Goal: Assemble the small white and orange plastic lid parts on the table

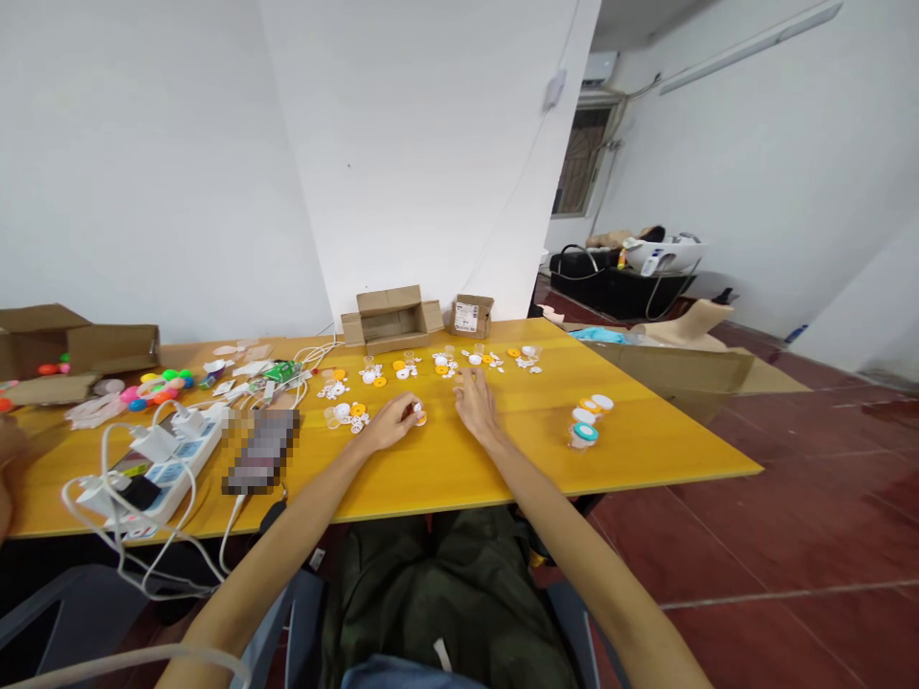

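Observation:
Near the middle of the yellow table [431,476], my left hand [392,423] is closed around a small white and orange piece [420,418] at its fingertips. My right hand [475,404] is to its right, fingers apart, reaching over the table near small white parts; nothing shows in its grasp. Clusters of white and orange discs [357,411] with clear cups lie left of my left hand and in a row beyond both hands. To the right stand several lidded pieces, one with a teal rim [585,434].
An open cardboard box [392,325] and a smaller box [472,316] stand at the back edge. On the left are a power strip [176,469] with white cables, a blurred phone [262,452], colourful balls [168,381] and a green board [283,371]. Part of another person's arm shows far left.

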Tool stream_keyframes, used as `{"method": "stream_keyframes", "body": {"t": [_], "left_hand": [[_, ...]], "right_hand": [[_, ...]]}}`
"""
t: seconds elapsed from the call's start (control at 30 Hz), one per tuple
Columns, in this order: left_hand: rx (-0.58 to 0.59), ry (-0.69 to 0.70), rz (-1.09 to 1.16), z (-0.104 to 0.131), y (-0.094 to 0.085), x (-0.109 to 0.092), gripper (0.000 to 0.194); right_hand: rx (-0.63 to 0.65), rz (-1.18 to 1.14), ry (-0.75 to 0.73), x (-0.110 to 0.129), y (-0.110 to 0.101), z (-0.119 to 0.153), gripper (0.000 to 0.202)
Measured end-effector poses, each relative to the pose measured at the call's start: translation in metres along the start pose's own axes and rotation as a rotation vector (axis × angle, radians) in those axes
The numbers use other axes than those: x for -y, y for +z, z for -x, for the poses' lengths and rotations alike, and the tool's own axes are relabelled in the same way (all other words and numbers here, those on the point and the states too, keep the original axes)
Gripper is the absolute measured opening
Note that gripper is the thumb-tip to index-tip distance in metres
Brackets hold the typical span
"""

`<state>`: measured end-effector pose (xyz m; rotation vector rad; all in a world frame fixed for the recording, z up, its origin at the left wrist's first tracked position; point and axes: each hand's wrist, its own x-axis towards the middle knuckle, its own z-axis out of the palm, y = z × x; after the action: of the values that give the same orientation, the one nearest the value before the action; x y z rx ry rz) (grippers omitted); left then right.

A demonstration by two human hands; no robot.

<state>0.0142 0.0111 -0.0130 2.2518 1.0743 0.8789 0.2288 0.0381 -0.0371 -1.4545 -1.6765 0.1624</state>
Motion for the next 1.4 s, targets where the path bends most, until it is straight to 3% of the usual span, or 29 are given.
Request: {"method": "stream_keyframes", "body": {"t": [0.13, 0.33, 0.43, 0.6, 0.8, 1.4], "left_hand": [[-0.029, 0.019, 0.021, -0.001, -0.001, -0.004, 0.026], [-0.121, 0.052, 0.083, -0.002, -0.005, -0.007, 0.032], [-0.143, 0.038, 0.1, -0.003, -0.006, -0.006, 0.031], [-0.13, 0.028, 0.148, -0.003, -0.005, -0.006, 0.026], [-0.105, 0.017, 0.112, -0.003, -0.004, -0.005, 0.017], [-0.086, 0.012, 0.137, -0.005, -0.004, 0.003, 0.018]], "right_hand": [[0.063, -0.228, -0.077, 0.016, -0.002, 0.003, 0.03], [0.416, -0.601, -0.131, 0.034, 0.007, 0.014, 0.037], [0.517, -0.664, -0.137, 0.037, 0.008, 0.017, 0.038], [0.477, -0.636, -0.132, 0.037, 0.007, 0.014, 0.024], [0.388, -0.562, -0.156, 0.034, 0.01, 0.014, 0.021], [0.387, -0.552, -0.218, 0.03, 0.013, 0.015, 0.014]]}}
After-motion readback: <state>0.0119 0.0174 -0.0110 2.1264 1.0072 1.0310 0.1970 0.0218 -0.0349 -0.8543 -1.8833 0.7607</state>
